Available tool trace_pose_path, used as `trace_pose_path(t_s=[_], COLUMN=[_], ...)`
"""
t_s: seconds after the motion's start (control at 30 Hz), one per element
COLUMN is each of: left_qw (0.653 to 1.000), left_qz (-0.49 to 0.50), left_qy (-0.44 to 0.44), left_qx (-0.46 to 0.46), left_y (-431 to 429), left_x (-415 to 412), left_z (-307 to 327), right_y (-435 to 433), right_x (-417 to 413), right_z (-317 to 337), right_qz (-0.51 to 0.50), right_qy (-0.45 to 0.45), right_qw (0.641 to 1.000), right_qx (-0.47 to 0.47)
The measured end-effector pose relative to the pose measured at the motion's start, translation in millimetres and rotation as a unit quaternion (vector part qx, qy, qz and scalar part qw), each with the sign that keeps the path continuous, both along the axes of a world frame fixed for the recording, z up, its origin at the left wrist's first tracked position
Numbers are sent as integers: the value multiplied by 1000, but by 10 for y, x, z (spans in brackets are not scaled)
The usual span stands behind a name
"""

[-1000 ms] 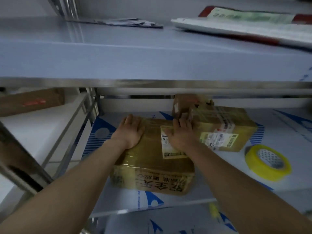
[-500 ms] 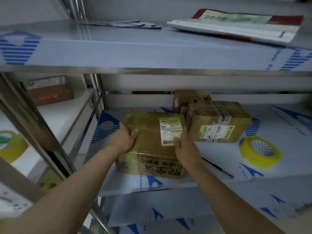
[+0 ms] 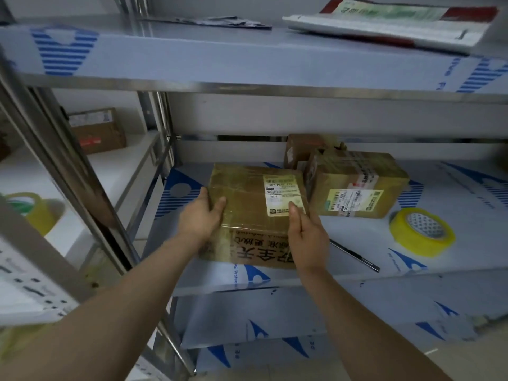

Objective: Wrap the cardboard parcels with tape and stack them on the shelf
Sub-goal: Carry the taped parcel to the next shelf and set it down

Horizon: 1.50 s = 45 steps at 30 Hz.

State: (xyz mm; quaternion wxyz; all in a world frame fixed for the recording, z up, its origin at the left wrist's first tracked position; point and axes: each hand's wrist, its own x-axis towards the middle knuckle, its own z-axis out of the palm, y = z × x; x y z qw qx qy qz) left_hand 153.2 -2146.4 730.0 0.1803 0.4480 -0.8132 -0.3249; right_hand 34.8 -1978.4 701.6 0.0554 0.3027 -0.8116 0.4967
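Cardboard parcel [image 3: 247, 204]: stiff, tape-slick, probably fairly light.
Its 2 side edges are clasped by the left hand [image 3: 200, 218] and right hand [image 3: 308, 237], thumbs on top; likely the surest hold.

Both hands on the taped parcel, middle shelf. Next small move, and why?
Probably release and pull back: the taped parcel lies flat on the shelf, inside its front lip and close beside the neighbouring parcel, so the left hand and right hand gripping its sides seem finished.
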Motion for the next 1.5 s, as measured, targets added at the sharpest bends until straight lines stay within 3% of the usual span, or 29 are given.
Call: trace_pose_path(t_s=[0.13, 0.27, 0.43, 0.63, 0.83, 1.03, 1.33, 1.5], left_qw=[945, 926, 893, 837, 829, 850, 848, 850], left_qz=[44, 45, 18, 96, 106, 45, -100, -160], left_qy=[193, 234, 313, 404, 425, 413, 386, 319], left_qx=[262, 292, 322, 357, 347, 324, 348, 389], left_y=[-11, -10, 37, 127, 533, 1513, 3265, 4124], left_x=[113, 82, 195, 237, 184, -141, -1038, -1567], left_z=[-68, -15, 39, 213, 553, 865, 1073, 1096], right_y=[59, -6, 197, 315, 622, 1625, 3643, 4571], right_x=[6, -50, 2, 25, 7, -308, -846, -1100], right_z=[-79, 73, 162, 370, 696, 954, 995, 940], right_qz=[26, 8, 54, 113, 140, 106, -61, -151], right_qy=[-250, -325, -345, -311, -303, -313, -347, -338], right_qw=[962, 940, 924, 924, 919, 906, 868, 856], right_qx=[-109, -108, -158, -190, -210, -266, -350, -361])
